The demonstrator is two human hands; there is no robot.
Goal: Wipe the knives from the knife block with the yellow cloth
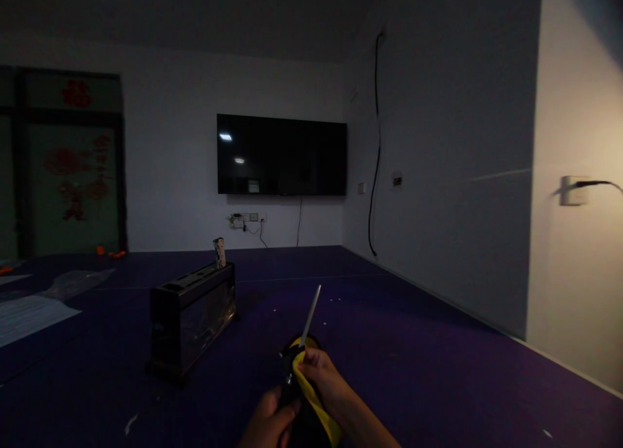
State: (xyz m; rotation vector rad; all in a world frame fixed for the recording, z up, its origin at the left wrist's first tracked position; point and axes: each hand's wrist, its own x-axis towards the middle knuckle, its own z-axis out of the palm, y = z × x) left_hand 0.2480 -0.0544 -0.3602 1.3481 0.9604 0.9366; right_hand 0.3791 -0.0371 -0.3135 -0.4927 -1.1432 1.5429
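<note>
My left hand point(273, 417) is closed around the dark handle of a knife point(311, 315), whose narrow pale blade points up and away from me. A yellow and black cloth point(311, 396) hangs along the handle and is folded about the base of the blade. My right hand point(321, 373) pinches this cloth near the blade's base. To the left stands a black knife block point(195, 318) with see-through sides. One speckled handle point(220, 252) sticks up from its far end. Dim light hides the details of the grip.
The wide purple surface point(413, 370) carries small white scraps. Paper sheets point(34, 318) and clear plastic film point(80, 282) lie at the left, with orange pieces point(115, 254) farther back. A television point(282, 154) hangs on the back wall; a black cable point(376, 149) runs down the right wall.
</note>
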